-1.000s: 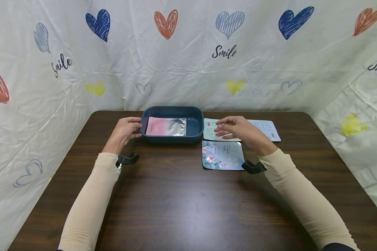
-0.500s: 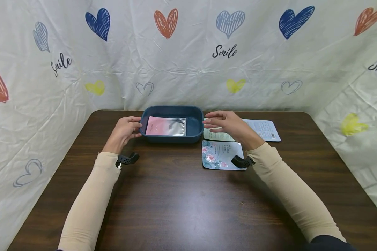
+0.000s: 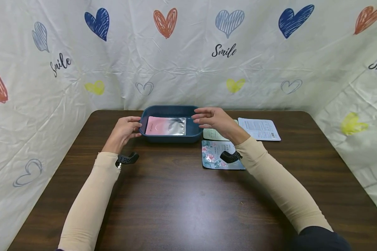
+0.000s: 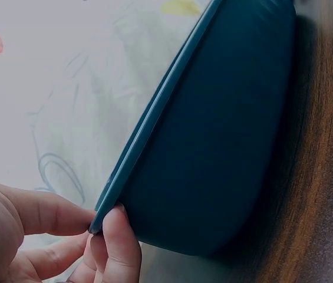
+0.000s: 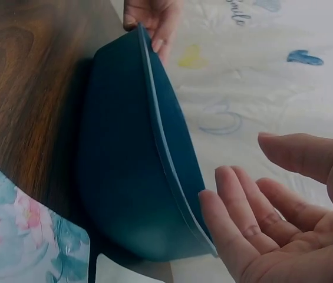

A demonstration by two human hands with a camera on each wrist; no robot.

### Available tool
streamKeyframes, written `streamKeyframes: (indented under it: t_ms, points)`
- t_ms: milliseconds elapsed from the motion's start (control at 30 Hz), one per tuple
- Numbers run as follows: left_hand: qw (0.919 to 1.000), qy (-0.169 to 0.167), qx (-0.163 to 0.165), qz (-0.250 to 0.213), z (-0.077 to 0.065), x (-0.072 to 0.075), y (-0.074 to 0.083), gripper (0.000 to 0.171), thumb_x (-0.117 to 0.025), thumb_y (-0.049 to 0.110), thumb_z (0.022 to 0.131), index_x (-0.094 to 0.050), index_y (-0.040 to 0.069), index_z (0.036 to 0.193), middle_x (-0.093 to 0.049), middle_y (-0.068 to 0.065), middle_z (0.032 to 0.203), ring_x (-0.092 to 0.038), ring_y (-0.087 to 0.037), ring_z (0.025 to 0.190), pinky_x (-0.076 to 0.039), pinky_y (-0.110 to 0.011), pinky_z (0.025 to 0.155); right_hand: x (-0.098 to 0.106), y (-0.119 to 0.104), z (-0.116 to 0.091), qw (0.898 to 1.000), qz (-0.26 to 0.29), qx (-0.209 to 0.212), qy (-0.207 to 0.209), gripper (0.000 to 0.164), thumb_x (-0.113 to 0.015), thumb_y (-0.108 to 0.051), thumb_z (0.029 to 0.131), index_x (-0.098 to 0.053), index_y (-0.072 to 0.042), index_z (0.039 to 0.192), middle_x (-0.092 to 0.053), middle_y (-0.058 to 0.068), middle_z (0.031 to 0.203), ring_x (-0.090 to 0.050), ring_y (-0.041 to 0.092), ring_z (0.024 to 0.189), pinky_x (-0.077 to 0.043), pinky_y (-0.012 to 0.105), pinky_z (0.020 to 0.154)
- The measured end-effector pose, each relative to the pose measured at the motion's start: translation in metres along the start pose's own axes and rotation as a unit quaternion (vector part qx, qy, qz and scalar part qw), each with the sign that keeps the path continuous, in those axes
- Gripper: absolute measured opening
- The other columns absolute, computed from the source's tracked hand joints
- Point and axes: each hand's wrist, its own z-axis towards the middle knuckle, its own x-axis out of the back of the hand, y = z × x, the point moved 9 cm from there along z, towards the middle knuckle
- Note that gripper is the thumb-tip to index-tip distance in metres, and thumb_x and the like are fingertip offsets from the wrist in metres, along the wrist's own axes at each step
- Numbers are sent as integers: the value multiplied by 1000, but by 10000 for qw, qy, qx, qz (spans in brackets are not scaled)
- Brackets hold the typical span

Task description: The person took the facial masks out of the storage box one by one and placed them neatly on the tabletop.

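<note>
A dark blue plastic basin stands near the back of the table. Its left rim is pinched between the thumb and fingers of my left hand, as the left wrist view shows closely. Inside lies a pink and silver sheet mask packet. My right hand hovers over the basin's right end, palm facing it, fingers apart and holding nothing. Beneath that hand, a pale green packet is partly covered. In the right wrist view, the right fingertips reach right at the basin's rim.
A floral blue packet lies in front of the green one, partly behind the right wrist strap. Farther right is a pale blue packet. Behind the brown wooden table hangs a white cloth printed with hearts.
My right hand has moved left and slightly back, from above the green packet to over the basin's right end. My left hand has kept its hold on the rim, and the basin stays in place.
</note>
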Motion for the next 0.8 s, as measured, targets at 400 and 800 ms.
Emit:
streamKeyframes:
  t_ms: [400, 800]
  points:
    - [9999, -41, -50, -160, 3, 0, 0, 45, -56, 6, 101, -52, 5, 147, -53, -19, 136, -57, -30, 108, -59, -23, 70, -22, -1, 28, 9992, -353, 144, -96, 55, -62, -9, 101, -43, -8, 153, -51, 22, 148, -54, 30, 133, -44, 46, 112]
    - [9998, -56, -31, -175, 3, 0, -1, 45, -56, 7, 102, -51, 5, 147, -53, -20, 137, -57, -30, 108, -59, -24, 71, -49, 6, 51, 9994, -310, -77, -155, 63, -66, -8, 98, -40, -9, 155, -49, 21, 151, -53, 31, 134, -37, 54, 116]
